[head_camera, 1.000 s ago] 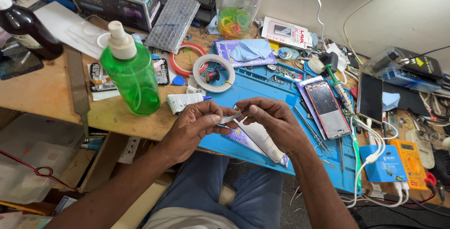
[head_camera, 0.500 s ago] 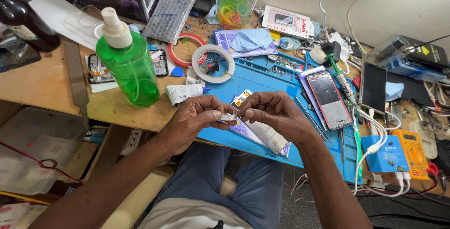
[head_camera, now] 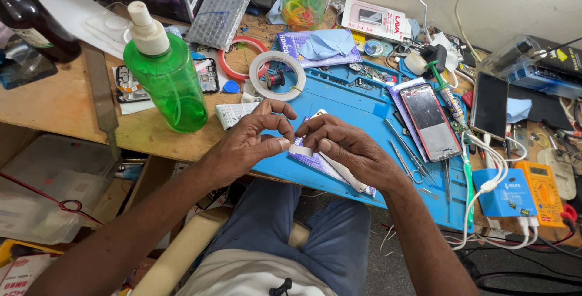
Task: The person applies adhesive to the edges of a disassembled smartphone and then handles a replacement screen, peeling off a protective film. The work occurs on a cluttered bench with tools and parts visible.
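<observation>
Over the blue mat (head_camera: 364, 105), our left hand (head_camera: 254, 138) and right hand (head_camera: 345, 144) pinch a small strip (head_camera: 301, 150); it may tear if we pull unevenly.

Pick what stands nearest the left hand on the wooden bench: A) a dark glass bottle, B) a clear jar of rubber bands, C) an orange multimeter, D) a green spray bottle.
D: the green spray bottle stands upright just beyond the left hand; the other items sit farther off.

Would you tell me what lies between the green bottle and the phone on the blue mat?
In the head view, a white tape roll lies between green bottle and phone.
</observation>
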